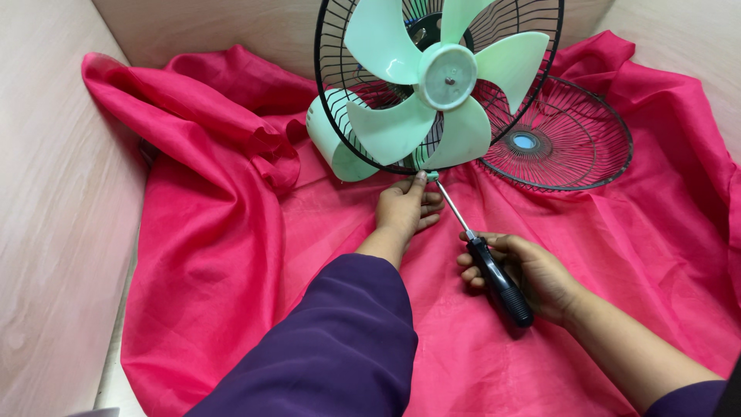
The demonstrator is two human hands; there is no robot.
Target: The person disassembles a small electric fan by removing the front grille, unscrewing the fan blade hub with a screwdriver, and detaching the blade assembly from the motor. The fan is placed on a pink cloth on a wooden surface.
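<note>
A pale green fan (432, 85) with several blades stands in its black rear wire guard (328, 116) on a pink cloth (247, 247). My left hand (407, 208) rests under the guard's bottom edge, its thumb touching a small clip (432, 176) there. My right hand (525, 274) grips the black handle of a screwdriver (498, 278). Its metal shaft points up and left, with the tip at the same clip. The fan's green motor housing (332, 143) shows behind the guard on the left.
The detached black front guard (563, 139) with a blue centre lies flat on the cloth to the right of the fan. Light wooden walls (54, 193) enclose the cloth on the left, back and right. The cloth is bunched into folds at the left.
</note>
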